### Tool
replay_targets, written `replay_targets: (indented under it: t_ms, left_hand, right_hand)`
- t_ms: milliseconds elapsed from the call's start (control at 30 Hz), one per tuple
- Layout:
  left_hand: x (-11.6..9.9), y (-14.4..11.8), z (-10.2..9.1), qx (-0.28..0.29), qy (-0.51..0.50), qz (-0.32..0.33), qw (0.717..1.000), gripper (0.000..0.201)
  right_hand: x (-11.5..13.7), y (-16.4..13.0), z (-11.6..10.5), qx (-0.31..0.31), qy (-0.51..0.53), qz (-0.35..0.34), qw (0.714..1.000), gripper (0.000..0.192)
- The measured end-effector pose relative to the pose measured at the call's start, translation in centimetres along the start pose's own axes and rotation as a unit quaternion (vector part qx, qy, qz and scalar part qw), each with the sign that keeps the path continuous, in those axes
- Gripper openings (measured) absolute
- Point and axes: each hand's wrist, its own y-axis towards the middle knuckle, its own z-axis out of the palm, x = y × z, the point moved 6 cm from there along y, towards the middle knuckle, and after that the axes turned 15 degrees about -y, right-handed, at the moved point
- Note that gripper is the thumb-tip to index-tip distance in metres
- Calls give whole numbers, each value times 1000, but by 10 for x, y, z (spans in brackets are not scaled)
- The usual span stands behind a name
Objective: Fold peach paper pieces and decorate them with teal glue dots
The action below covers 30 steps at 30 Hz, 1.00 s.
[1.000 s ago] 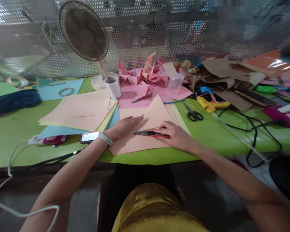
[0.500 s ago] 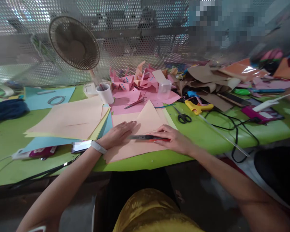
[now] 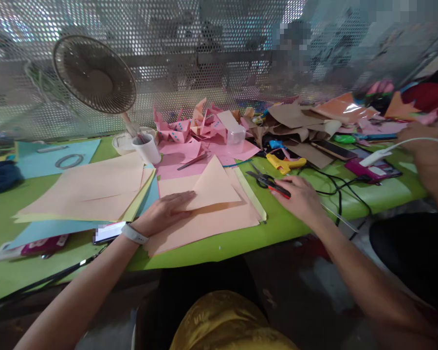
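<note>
My left hand (image 3: pixel 168 211) lies flat with fingers stretched over a folded peach paper (image 3: pixel 217 187), pressing near its left corner. The fold stands as a triangle on larger peach sheets (image 3: pixel 208 226). My right hand (image 3: pixel 301 199) is to the right of the paper, its fingers closed on a red-and-black utility knife (image 3: pixel 282 191), low over the green table. The knife's front end overlaps black-handled scissors (image 3: pixel 264 179); whether they touch, I cannot tell.
Stacked peach sheets (image 3: pixel 83 189) lie left, near a phone (image 3: pixel 109 232). Behind are a white cup (image 3: pixel 147 149), fan (image 3: pixel 95 73), pink paper shapes (image 3: pixel 173 130) and clear box (image 3: pixel 236 138). A yellow glue gun (image 3: pixel 284 164) and cables lie right. Another person's hand (image 3: pixel 423 133) is far right.
My right hand has moved right with the utility knife, off the paper to beside the scissors. My left hand stays on the folded paper. The view has shifted slightly; another person's arm shows more.
</note>
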Motion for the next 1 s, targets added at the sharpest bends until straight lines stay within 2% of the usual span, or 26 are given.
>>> replay_targets:
  t_ms: [67,133,200,233,300,333,400,500,567,633,733,800,1000]
  left_hand:
    - [0,-1,-2,-6,-19,18,1000,52]
    - [0,-1,-4,-19,-24,34,999,47]
    - [-2,-1,-6,-28,-18,50,998,41]
    - [-4,-1,-7,-31,-13,58,998,38]
    - [-8,-2,-11,-43,-5,65,997,33]
    - [-11,-2,-15,-54,2,64,996,32]
    - [-16,-2,-26,-78,32,63,994,32]
    - [-18,4,-47,-110,135,64,983,34]
    - [-6,12,-60,-121,208,34,970,35]
    - [13,21,-66,-108,254,3,961,37]
    - [42,32,-60,-43,289,-43,955,38]
    - [52,36,-51,-7,299,-56,952,42]
    - [56,53,-27,54,300,-49,951,49]
  right_hand:
    - [23,7,-10,-15,35,-37,999,42]
    - [56,15,-15,10,109,-113,988,58]
    - [85,27,-18,10,130,-158,979,70]
    - [97,34,-18,2,138,-178,974,64]
    - [118,49,-16,-2,170,-224,960,36]
    - [125,57,-14,2,189,-242,952,27]
    - [133,74,-11,-2,213,-260,942,25]
    - [137,100,-7,-36,195,-271,942,27]
    - [141,115,0,-42,153,-289,944,29]
    - [148,126,15,-25,101,-316,943,29]
    - [157,137,43,8,35,-356,934,29]
    - [160,142,58,20,4,-367,930,28]
    - [160,163,87,61,-25,-341,938,24]
